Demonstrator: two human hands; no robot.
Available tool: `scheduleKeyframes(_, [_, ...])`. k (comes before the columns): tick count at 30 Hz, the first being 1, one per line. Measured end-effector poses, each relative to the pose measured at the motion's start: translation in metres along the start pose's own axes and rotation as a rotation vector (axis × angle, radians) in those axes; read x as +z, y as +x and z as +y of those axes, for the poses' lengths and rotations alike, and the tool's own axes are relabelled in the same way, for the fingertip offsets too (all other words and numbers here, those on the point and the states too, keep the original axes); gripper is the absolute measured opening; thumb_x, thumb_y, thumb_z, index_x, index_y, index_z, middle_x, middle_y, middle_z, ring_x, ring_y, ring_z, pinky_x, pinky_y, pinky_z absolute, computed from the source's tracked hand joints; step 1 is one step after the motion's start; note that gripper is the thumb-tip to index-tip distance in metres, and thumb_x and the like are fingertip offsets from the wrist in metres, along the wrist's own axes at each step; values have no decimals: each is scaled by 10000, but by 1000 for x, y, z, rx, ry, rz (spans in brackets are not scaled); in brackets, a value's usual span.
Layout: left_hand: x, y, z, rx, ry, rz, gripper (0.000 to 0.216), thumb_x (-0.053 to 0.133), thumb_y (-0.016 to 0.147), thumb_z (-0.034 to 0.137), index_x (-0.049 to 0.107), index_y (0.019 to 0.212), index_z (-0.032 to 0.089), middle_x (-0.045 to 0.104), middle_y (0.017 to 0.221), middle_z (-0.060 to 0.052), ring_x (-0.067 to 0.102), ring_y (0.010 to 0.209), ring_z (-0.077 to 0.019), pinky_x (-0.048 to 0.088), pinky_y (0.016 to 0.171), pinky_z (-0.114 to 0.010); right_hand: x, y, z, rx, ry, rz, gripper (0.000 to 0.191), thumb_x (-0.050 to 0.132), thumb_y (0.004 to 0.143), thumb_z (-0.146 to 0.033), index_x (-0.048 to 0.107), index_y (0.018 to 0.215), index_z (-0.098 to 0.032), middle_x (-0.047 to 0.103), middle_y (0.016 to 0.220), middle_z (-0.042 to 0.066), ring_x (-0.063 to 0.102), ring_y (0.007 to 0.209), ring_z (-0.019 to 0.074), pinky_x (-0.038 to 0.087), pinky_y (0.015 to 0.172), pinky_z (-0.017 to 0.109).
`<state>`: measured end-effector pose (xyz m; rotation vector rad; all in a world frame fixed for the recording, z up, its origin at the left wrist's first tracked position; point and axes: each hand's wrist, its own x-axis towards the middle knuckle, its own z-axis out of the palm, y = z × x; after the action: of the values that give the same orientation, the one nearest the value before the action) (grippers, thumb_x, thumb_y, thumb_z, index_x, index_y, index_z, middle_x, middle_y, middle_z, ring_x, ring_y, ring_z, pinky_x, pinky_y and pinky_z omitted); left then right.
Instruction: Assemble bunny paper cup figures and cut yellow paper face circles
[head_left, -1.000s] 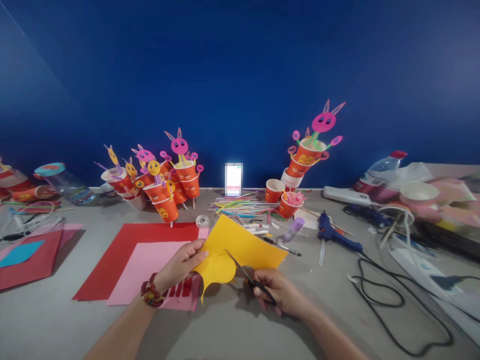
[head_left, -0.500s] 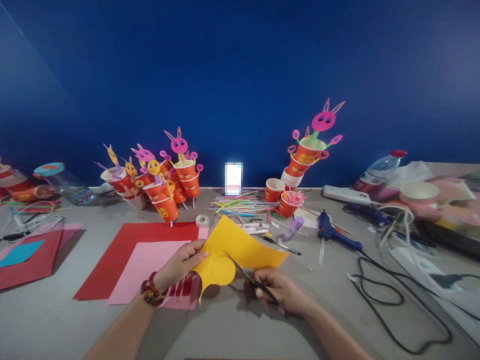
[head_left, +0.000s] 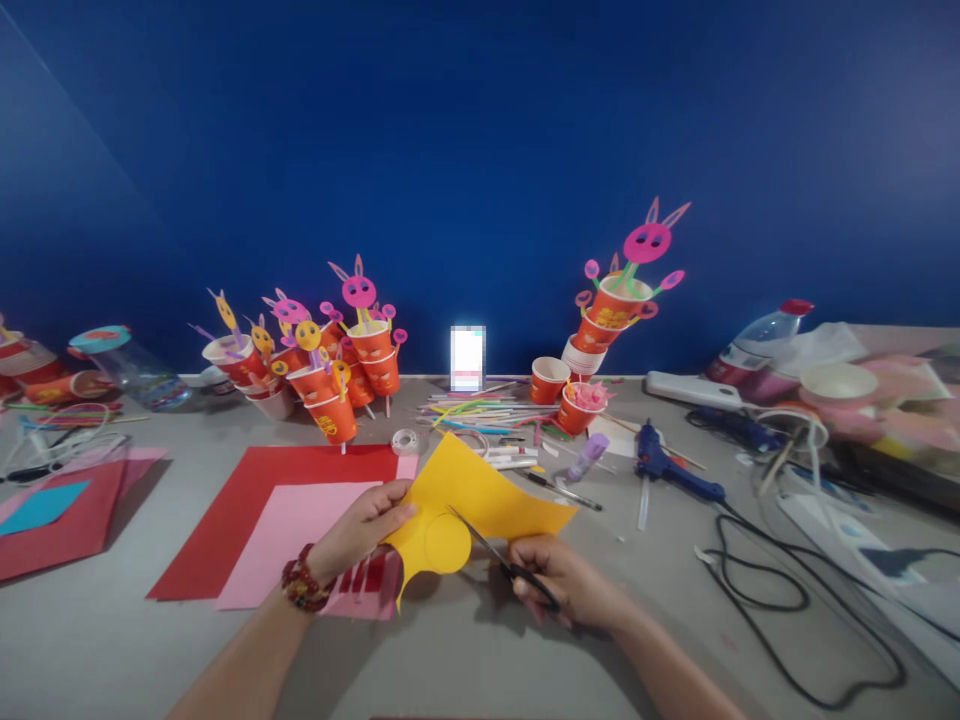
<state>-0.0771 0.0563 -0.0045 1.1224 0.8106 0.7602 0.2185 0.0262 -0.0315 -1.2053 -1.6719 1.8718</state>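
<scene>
A sheet of yellow paper point(head_left: 480, 488) is pinched at its left edge by my left hand point(head_left: 373, 522), thumb on top. A drawn circle shows on its lower part, with a curved cut edge around it and a thin pointed strip hanging below. My right hand point(head_left: 559, 580) is closed around the black handles of the scissors point(head_left: 501, 560). Their blades point up and left into the yellow paper, beside the circle. Under my left wrist lie pink paper point(head_left: 292, 540) and a larger red sheet point(head_left: 217, 525) on the grey table.
Orange paper cups with bunny figures point(head_left: 330, 415) stand at the back left, and another stack point(head_left: 611, 320) at the back right. Sticks and pens point(head_left: 480, 408) lie behind the paper. Right of them are a purple glue stick point(head_left: 589, 456), a blue glue gun point(head_left: 675, 468) and its looping black cord point(head_left: 750, 602).
Hardly anything differs. My hands, the yellow paper and the scissors hold almost the same position as half a second ago.
</scene>
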Motion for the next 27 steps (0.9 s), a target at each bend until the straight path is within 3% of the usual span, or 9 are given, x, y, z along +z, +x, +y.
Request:
scheduleKeyframes(16, [-1, -2, 1, 5, 22, 5, 376, 683, 872, 369, 670, 1197, 180, 736, 1081, -97, 702, 879, -215, 535, 814, -316, 1, -1, -5, -38, -3, -8, 607, 671, 681, -738, 375, 605, -214, 494, 454, -77, 329, 333, 28, 213, 303, 144])
scheduleKeyframes(19, [1, -3, 2, 1, 3, 70, 391, 711, 846, 384, 677, 1174, 174, 746, 1033, -94, 703, 822, -205, 540, 758, -297, 3, 1, -3, -71, 0, 20, 625, 650, 664, -780, 408, 606, -206, 493, 448, -72, 328, 330, 29, 208, 306, 149])
scheduleKeyframes(23, [7, -2, -5, 150, -136, 245, 480, 674, 821, 555, 694, 1103, 166, 751, 967, -95, 654, 634, -159, 511, 594, -262, 6, 5, 2, -91, 49, 96, 620, 634, 656, -796, 457, 648, -201, 507, 448, -72, 322, 305, 28, 207, 292, 156])
scheduleKeyframes(27, [20, 4, -13, 249, -119, 208, 617, 652, 739, 701, 733, 1026, 161, 758, 917, -118, 657, 682, -212, 524, 627, -316, 10, 8, 3, -149, 81, 188, 578, 654, 675, -749, 451, 656, -208, 525, 453, -66, 336, 300, 31, 224, 295, 162])
